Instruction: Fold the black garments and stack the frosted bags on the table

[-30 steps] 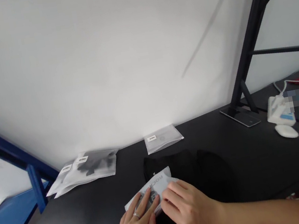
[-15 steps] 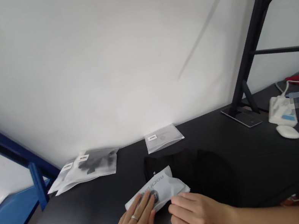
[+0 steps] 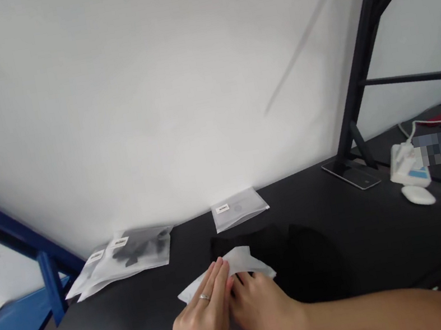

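Being clamped between the left hand (image 3: pixel 202 327) and right hand (image 3: pixel 263 311), a frosted plastic bag (image 3: pixel 248 259) lies over a black garment (image 3: pixel 251 242).

Left hand (image 3: pixel 201 322) flat, fingers straight; right hand (image 3: pixel 259 309) curled just beside, forearm (image 3: pixel 379 319) low across.
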A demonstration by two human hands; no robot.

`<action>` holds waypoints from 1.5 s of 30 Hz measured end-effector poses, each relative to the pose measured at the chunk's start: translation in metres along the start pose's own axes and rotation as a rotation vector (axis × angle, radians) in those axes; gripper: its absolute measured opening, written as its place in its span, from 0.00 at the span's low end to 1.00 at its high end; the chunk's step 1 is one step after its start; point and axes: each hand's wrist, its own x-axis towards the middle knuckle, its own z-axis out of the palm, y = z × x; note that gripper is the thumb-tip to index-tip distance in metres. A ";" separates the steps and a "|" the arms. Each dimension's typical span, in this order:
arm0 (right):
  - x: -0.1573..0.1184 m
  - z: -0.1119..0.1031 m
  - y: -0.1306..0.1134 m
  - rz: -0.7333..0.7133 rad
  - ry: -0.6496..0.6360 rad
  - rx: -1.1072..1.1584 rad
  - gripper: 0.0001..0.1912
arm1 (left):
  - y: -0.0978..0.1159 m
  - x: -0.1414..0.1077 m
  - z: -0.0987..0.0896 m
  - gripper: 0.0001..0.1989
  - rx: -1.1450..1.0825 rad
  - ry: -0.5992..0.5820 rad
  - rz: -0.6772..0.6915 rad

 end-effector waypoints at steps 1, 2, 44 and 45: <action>0.006 0.007 0.002 0.030 -0.018 -0.011 0.07 | -0.001 0.004 0.004 0.18 0.003 0.000 0.007; 0.012 0.012 0.007 0.056 -0.024 -0.023 0.06 | -0.004 0.009 0.009 0.18 0.002 -0.006 0.008; -0.047 -0.034 0.065 -0.134 -0.112 0.072 0.17 | -0.071 0.055 0.103 0.28 -0.340 -0.459 -0.181; -0.047 -0.035 0.068 -0.135 -0.139 0.085 0.21 | -0.069 0.047 0.090 0.28 -0.346 -0.423 -0.216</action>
